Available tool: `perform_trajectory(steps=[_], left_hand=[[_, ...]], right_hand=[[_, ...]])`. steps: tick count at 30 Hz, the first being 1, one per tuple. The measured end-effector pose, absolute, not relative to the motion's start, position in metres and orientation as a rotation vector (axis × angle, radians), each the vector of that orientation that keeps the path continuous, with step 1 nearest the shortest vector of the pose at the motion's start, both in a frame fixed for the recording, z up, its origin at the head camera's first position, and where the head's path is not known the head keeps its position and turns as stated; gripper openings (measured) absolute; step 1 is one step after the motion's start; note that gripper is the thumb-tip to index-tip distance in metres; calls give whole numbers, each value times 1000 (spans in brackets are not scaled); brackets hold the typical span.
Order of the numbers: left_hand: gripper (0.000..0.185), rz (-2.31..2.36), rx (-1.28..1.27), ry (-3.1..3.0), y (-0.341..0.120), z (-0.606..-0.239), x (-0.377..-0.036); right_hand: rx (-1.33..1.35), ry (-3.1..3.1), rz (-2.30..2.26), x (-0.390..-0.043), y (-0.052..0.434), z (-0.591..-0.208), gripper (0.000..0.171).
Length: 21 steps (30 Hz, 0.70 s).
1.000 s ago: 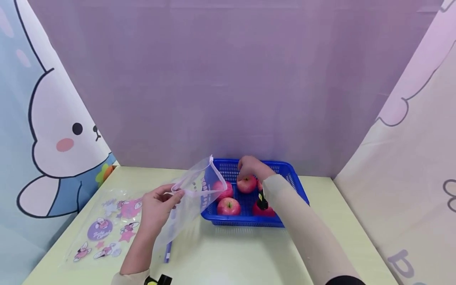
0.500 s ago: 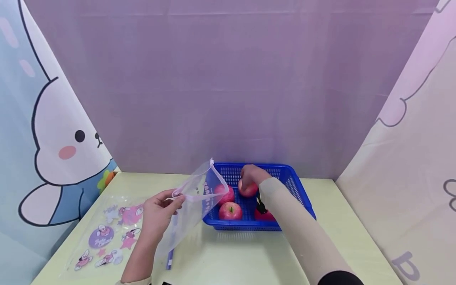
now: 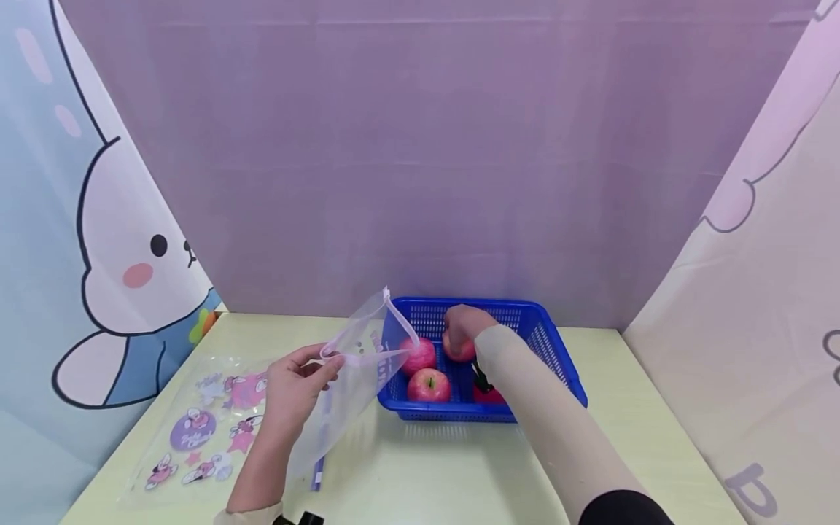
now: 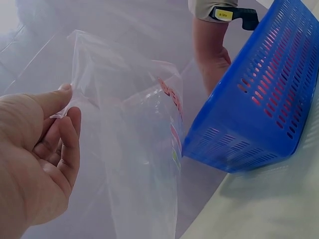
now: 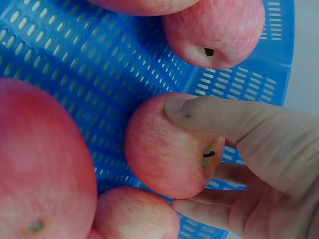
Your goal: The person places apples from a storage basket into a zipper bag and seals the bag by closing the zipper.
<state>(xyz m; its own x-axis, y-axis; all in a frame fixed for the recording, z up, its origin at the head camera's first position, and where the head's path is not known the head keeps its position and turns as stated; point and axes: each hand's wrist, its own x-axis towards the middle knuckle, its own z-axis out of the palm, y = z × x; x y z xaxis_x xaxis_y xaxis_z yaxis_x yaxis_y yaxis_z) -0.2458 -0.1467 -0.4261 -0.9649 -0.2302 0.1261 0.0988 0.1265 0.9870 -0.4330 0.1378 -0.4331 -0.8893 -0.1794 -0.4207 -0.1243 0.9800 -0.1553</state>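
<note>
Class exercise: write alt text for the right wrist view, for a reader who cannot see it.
A right hand grips a red apple between thumb and fingers inside a blue slotted basket. Other red apples lie around it.

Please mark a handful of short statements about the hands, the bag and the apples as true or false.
1. The right hand grips an apple inside the blue basket. True.
2. The left hand holds a paper sack. False: it pinches the rim of a clear plastic bag.
3. The basket holds oranges. False: only red apples show in it.
4. A cartoon-printed bag lies flat on the table, left of the left hand. True.
</note>
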Motion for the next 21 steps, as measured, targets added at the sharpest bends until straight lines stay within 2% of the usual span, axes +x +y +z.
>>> perform_trajectory(steps=[7, 10, 14, 21], left_hand=[[33, -1924, 155, -2186, -144, -425, -248], [35, -1928, 160, -2197, -144, -425, -252], [35, -1936, 142, -2178, -143, -426, -256], [33, -1950, 99, -2176, -141, -431, -263]], right_hand=[[-223, 2671, -276, -428, 145, -429, 64], [-251, 2667, -271, -428, 146, -422, 71], [-356, 2670, -290, -433, 149, -412, 74], [-572, 2762, -381, -425, 153, -384, 62]])
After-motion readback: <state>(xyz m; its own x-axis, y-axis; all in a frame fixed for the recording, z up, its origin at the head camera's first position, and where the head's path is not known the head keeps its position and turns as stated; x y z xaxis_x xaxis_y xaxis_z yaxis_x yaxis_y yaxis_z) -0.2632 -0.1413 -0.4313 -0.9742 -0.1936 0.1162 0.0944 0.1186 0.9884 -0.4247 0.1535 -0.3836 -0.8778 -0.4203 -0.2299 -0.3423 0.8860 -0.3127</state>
